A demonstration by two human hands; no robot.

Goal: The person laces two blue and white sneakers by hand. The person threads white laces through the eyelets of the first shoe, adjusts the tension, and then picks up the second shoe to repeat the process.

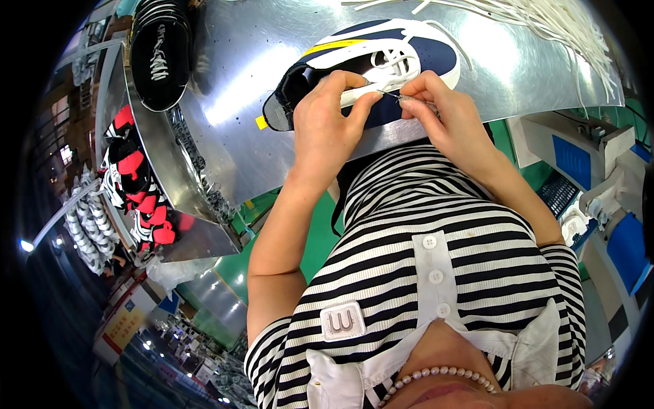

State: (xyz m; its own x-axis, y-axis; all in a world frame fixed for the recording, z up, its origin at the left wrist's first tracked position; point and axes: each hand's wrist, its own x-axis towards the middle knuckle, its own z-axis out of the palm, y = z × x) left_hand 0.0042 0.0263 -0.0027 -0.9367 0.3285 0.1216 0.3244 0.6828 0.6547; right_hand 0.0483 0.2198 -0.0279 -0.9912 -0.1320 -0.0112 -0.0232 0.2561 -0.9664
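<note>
A navy and white sneaker [368,41] with a yellow stripe lies on its side on the metal table, its dark opening towards the left. White lace [394,63] crosses its tongue. My left hand [325,116] grips the white eyelet edge [368,89] between thumb and index finger. Just right of it, my right hand [443,112] is closed in a pinch on a thin needle-like tool [390,94], whose tip reaches towards my left thumb. The tool's far end and the eyelets under my fingers are hidden.
Loose white laces [545,24] spread over the far right of the metal table [238,160]. A black shoe [160,61] stands at the left edge. Below it, red, black and white shoe parts [139,184] are piled. A blue crate [558,191] sits at the right.
</note>
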